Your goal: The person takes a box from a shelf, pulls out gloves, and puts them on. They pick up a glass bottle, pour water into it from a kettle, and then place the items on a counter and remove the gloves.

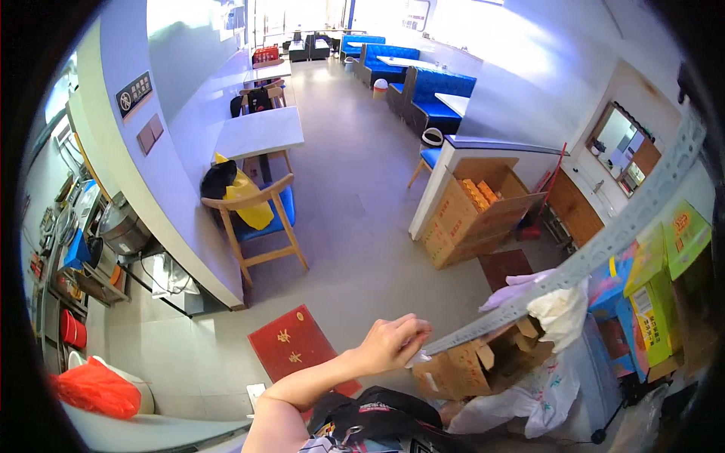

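Observation:
My left hand (394, 343) reaches in from the lower left with its fingers curled together. A small whitish, see-through bit shows under the fingertips; what it is cannot be made out. Just right of the hand a grey perforated metal post (559, 279) slants up. Below it stands an open cardboard box (453, 371), with a white plastic bag (521, 404) beside it. A skin-coloured patch between my dark clothing and this bag may belong to my right arm or hand; no fingers show there.
A red mat (291, 343) lies on the floor ahead. A wooden chair (257, 257) with a yellow bag (249, 200) stands by a white table (260, 132). At right are a tall carton (468, 223) and green packages (653, 317); at lower left, a red bag (98, 386).

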`<state>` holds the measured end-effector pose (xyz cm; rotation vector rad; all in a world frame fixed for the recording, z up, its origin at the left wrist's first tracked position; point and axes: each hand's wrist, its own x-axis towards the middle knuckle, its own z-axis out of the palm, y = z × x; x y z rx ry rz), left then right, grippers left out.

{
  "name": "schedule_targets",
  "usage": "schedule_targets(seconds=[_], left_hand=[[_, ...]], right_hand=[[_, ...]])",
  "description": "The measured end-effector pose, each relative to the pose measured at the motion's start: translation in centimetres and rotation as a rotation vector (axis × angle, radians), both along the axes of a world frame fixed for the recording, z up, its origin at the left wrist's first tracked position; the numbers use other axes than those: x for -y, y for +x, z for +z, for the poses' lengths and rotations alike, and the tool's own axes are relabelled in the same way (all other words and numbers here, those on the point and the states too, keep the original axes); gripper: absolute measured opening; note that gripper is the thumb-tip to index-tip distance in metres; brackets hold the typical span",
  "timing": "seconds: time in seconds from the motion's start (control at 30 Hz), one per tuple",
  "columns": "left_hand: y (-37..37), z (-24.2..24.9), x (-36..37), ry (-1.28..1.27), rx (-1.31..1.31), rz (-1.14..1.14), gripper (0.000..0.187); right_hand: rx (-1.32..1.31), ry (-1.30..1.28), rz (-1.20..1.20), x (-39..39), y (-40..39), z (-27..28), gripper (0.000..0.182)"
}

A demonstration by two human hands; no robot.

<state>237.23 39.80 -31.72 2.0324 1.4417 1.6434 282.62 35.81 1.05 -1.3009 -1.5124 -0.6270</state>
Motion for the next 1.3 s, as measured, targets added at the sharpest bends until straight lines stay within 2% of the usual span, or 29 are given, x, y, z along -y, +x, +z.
schedule_targets(seconds=[0.07,0.1,0.13,0.27,0.3,0.37,0.4,0.43,0.47,0.5,0.53,0.6,0.63,0.7,0.73,0.8,0.83,0.9,0.93,1.0,1.03,1.07,1.13,1.23,1.27,1.3], left_hand=[[-4.3,-0.2,2.0,-0.061,0.122,-0.015,0.013],[-6.4,-0.4,3.2,-0.062,0.115,-0.015,0.013],[-8.4,-0.8,4.5,-0.105,0.102,-0.016,0.016],[-14.6,-0.5,9.8,-0.143,0.077,0.016,0.024],[-15.9,-0.7,11.2,-0.131,0.016,0.073,0.035],[-18.2,-0.7,14.3,-0.188,-0.093,0.217,0.045],[-19.3,-0.8,15.8,-0.192,-0.091,0.247,0.045],[-20.4,-1.0,17.4,-0.181,-0.062,0.333,0.053],[-21.7,-1.2,18.9,-0.164,-0.034,0.423,0.061],[-22.8,-1.9,20.6,-0.162,-0.034,0.462,0.061],[-23.9,-3.0,22.6,-0.205,-0.013,0.622,0.069],[-25.7,-4.2,26.8,-0.322,0.031,0.874,0.086],[-26.6,-5.1,28.8,-0.326,0.026,0.904,0.086],[-28.4,-8.1,32.9,-0.374,0.142,1.18,0.093],[-29.1,-9.5,34.9,-0.378,0.139,1.197,0.093],[-30.5,-12.0,38.6,-0.288,0.391,1.391,0.099],[-31.4,-12.5,40.0,-0.288,0.393,1.402,0.099],[-33.2,-12.3,42.9,-0.118,0.509,1.589,0.1],[-34.1,-12.6,44.2,-0.112,0.507,1.6,0.1],[-35.8,-13.2,47.4,0.209,0.734,1.626,0.097],[-36.6,-13.3,48.9,0.207,0.725,1.641,0.097],[-37.2,-13.0,50.2,0.176,0.667,1.749,0.094],[-39.3,-12.9,52.7,0.145,0.614,1.875,0.09],[-41.7,-13.5,56.9,0.297,0.636,2.014,0.089],[-42.8,-13.9,59.0,0.266,0.607,2.06,0.089],[-44.0,-14.0,60.9,0.24,0.578,2.101,0.091]], right_hand=[[-0.047,0.088,-0.087,7.3,-2.4,0.4,0.056],[-0.053,0.087,-0.087,3.8,-3.4,-1.8,0.056],[-0.078,-0.035,0.064,4.4,-4.8,-2.6,0.059],[-0.166,-0.519,0.733,-1.7,-16.2,-7.8,0.073],[-0.177,-0.642,0.92,-2.1,-20.8,-8.6,0.077],[0.071,-0.678,0.851,-3.0,-32.5,-10.0,0.069],[0.08,-0.71,1.132,-4.6,-37.1,-11.9,0.073],[0.302,-0.626,1.226,-5.5,-41.8,-13.4,0.071],[0.353,-0.647,1.391,-5.5,-46.7,-14.7,0.072],[0.437,-0.647,1.547,-5.6,-51.4,-16.4,0.073],[0.461,-0.669,1.685,-4.7,-56.0,-18.2,0.071],[0.47,-0.719,1.96,-1.8,-64.6,-21.7,0.071],[0.47,-0.761,2.075,0.0,-68.5,-23.4,0.071],[0.515,-0.764,2.251,4.7,-75.2,-25.8,0.072],[0.527,-0.842,2.339,7.1,-78.2,-27.0,0.073],[0.505,-0.808,2.539,12.1,-83.4,-28.3,0.074],[0.523,-0.887,2.618,14.4,-85.7,-28.6,0.074],[0.559,-0.929,2.749,19.2,-90.0,-29.7,0.07],[0.587,-0.928,2.784,21.6,-92.0,-30.0,0.07],[0.678,-0.975,2.884,26.1,-95.7,-30.1,0.07],[0.738,-1.031,2.92,28.3,-97.4,-29.8,0.07],[0.734,-1.038,2.938,30.4,-99.0,-29.4,0.07],[0.942,-1.139,2.983,34.3,-101.8,-28.7,0.069],[1.043,-1.07,3.06,40.4,-106.1,-28.4,0.07],[1.016,-1.102,3.093,42.2,-107.7,-28.3,0.073],[1.014,-1.132,3.118,44.5,-109.6,-29.1,0.084]])
